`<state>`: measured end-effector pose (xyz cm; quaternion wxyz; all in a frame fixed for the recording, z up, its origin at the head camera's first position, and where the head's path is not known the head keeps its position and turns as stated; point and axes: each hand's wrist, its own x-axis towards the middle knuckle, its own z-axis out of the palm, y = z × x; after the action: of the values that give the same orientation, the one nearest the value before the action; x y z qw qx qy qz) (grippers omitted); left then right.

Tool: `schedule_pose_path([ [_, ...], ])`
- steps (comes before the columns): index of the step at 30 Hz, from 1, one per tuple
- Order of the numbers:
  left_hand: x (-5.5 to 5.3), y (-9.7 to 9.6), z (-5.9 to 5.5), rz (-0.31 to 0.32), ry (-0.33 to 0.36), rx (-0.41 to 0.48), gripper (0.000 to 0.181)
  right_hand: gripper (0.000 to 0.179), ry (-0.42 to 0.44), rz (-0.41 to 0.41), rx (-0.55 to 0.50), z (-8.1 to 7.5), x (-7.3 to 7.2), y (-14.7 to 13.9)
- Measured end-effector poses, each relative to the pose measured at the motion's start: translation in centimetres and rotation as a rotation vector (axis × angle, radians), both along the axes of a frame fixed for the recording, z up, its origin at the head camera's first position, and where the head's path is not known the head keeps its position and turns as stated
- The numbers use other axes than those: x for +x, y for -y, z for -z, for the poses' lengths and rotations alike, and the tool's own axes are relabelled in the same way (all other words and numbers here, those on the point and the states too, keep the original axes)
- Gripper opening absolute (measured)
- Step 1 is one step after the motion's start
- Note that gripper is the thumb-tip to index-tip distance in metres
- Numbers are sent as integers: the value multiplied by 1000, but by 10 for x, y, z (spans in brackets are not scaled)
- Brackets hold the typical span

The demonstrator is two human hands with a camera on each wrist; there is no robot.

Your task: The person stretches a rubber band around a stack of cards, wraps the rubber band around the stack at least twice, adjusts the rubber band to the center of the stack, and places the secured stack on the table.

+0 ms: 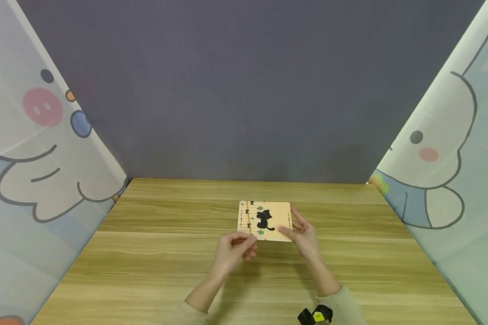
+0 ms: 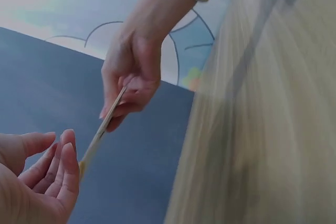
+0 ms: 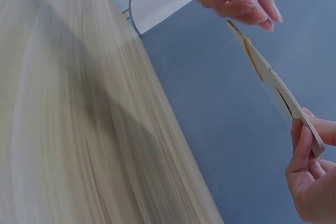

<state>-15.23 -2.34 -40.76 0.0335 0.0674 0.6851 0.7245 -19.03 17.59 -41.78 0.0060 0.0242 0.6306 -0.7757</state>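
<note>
A thin cream notebook (image 1: 282,214) with a black cat, green leaves and small bows printed on it is held up over the table. A yellow elastic band (image 1: 249,219) runs across it near its left end. My right hand (image 1: 308,239) grips the right end, thumb on the printed face and fingers behind. Close to the band at the lower left corner is my left hand (image 1: 229,255). In the left wrist view its thumb stands apart from the loosely bent fingers, whose tips are right by the band. Edge-on in the right wrist view, the notebook (image 3: 286,95) shows thin layers.
The wood-grain table (image 1: 166,262) spreads below both hands. Behind it rises a dark grey panel (image 1: 248,90). Cartoon-printed curtains hang at the left (image 1: 12,135) and right (image 1: 443,149). A black strap with a yellow patch (image 1: 318,316) is at the right sleeve.
</note>
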Motion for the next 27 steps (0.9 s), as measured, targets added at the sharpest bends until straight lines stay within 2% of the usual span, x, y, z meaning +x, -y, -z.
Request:
schedule_pose_path([
  [4,-8,10,-8,-31,-170,-92,19,76,-5,-39,-62,1,1,-1],
  [5,-11,12,-9,-38,-227,-111,18,76,-3,-44,-65,2,1,-1],
  [8,-20,18,-13,-68,-330,-162,15,76,11,-57,-62,3,1,-2],
  [11,-31,23,-17,-106,-364,-214,13,75,24,-60,-64,4,1,-3],
  [13,-38,26,-20,-137,-358,-253,12,75,28,-66,-72,3,2,-3],
  [19,-58,29,-22,-208,-403,-372,9,73,41,-75,-62,3,4,-3],
  [22,-66,29,-21,-205,-414,-401,11,73,44,-75,-61,3,4,-2],
  [27,-75,29,-16,-168,-418,-440,13,73,43,-69,-46,2,6,-1],
])
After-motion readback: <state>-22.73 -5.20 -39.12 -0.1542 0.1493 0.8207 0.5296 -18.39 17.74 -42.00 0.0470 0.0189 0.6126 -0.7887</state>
